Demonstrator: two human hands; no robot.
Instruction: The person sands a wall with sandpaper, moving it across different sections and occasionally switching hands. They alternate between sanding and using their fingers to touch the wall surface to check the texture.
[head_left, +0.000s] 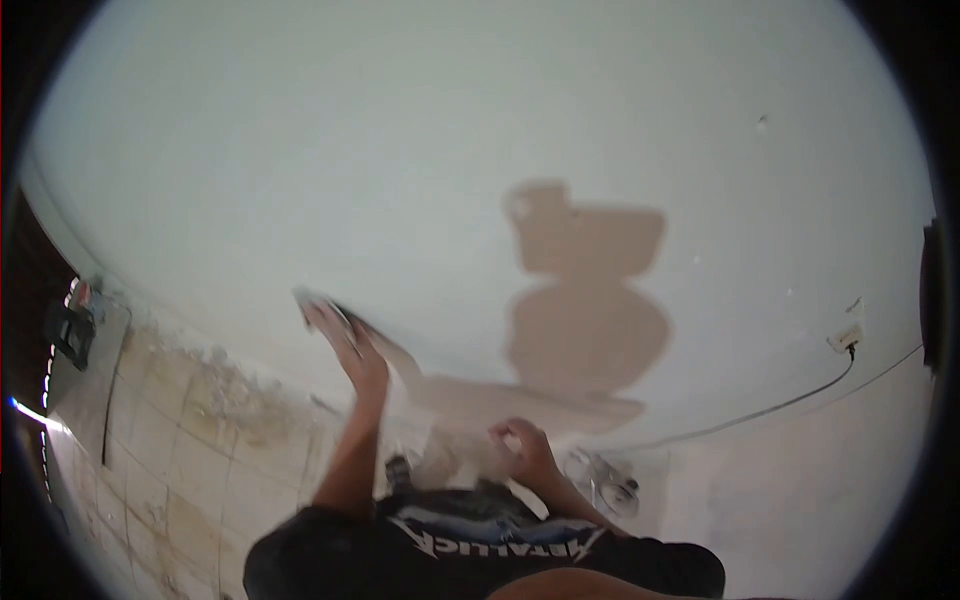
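My left hand (352, 352) is raised against the white wall (400, 150) and grips a flat putty knife (318, 302), whose blurred blade lies on the wall surface. A smear of brown filler (470, 395) runs from the blade towards the right. My right hand (525, 448) is lower, close to my chest, with its fingers curled on the edge of a pale tray (455, 462) that is too blurred to make out. Below both hands I see my black printed shirt (480, 540).
Two large brown patched areas (585, 300) mark the wall to the right of my hands. Stained tiles (170, 440) cover the lower left. A socket (845, 337) with a dark cable (760, 412) sits at right. A round metal fitting (605, 487) lies near my right wrist.
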